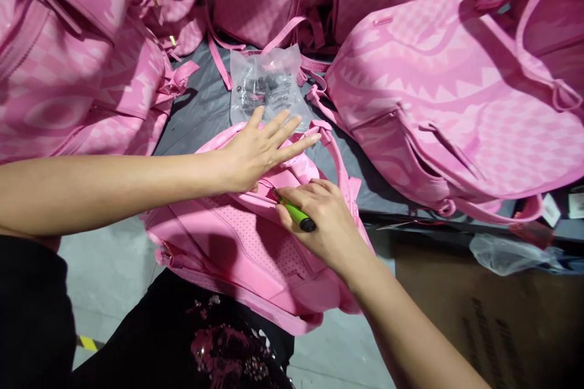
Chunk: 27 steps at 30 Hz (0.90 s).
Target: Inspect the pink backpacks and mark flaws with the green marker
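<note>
A pink backpack (269, 267) leans at the edge of the table, its perforated back panel turned toward me. My left hand (260, 149) rests on its top with fingers spread, the thumb side against the fabric near the seam. In my right hand (326, 219) is a slim green-handled tool (294, 213) with a black end, gripped between thumb and fingers. Its dark tip meets the bag just below my left hand; the exact kind of tip is too small to tell. Just beyond the bag's top lies a clear plastic bag (269, 82) with printing on it.
Another pink patterned backpack (456, 103) lies on the dark-covered table (196, 115) at right. More pink backpacks (73, 91) are piled at left and along the back. Beneath the table, at right, are a cardboard box (456, 316) and a crumpled plastic bag (506, 253).
</note>
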Tool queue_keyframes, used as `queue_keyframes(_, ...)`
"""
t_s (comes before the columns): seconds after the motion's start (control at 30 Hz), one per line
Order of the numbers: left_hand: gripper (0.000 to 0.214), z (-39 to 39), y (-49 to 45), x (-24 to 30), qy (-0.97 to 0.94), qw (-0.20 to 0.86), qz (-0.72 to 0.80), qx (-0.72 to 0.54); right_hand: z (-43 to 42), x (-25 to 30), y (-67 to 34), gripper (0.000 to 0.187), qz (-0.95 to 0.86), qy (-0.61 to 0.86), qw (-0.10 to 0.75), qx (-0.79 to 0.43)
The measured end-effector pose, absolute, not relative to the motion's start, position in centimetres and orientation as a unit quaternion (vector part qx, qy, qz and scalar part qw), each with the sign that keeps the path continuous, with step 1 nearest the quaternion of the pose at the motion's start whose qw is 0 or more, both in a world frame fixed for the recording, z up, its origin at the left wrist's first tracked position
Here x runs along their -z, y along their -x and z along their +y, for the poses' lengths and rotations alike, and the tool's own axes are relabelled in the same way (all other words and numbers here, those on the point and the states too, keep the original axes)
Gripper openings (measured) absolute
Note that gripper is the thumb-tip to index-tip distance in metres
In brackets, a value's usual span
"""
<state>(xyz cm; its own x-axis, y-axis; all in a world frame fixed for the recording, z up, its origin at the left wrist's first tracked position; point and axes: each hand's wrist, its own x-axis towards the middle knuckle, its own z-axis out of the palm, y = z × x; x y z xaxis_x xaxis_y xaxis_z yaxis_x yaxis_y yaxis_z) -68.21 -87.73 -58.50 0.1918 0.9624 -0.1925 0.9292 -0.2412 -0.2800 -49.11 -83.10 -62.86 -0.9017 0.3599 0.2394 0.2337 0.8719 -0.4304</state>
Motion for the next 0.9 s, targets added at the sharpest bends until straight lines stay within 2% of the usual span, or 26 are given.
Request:
queue_keyframes(0.13, 0.087, -87.8, 67.9, 58.5, 0.767, 0.059, -0.622, -0.145, -83.0, 63.2, 49.1, 0.015, -0.950, 0.155, 0.174, -0.209)
queue_keyframes(0.2, 0.081, -87.7, 67.9, 58.1, 0.771, 0.045, -0.619, -0.144, -82.9, 63.1, 49.0, 0.015, -0.947, 0.158, 0.179, -0.213)
queue_keyframes(0.27, 0.082, -87.7, 67.9, 57.6, 0.761, 0.030, -0.629, -0.154, -83.0, 63.0, 48.8, 0.016, -0.945, 0.161, 0.181, -0.219)
queue_keyframes(0.43, 0.102, -87.9, 68.6, 56.9, 0.696, 0.001, -0.694, -0.184, -83.0, 63.1, 48.4, 0.020, -0.936, 0.165, 0.187, -0.249)
queue_keyframes(0.63, 0.093, -87.9, 68.7, 57.3, 0.687, 0.014, -0.703, -0.182, -83.0, 63.2, 49.9, 0.022, -0.919, 0.162, 0.182, -0.308)
queue_keyframes(0.9, 0.091, -87.8, 68.6, 57.7, 0.674, 0.010, -0.717, -0.178, -83.6, 62.9, 50.9, 0.020, -0.939, 0.181, 0.156, -0.246)
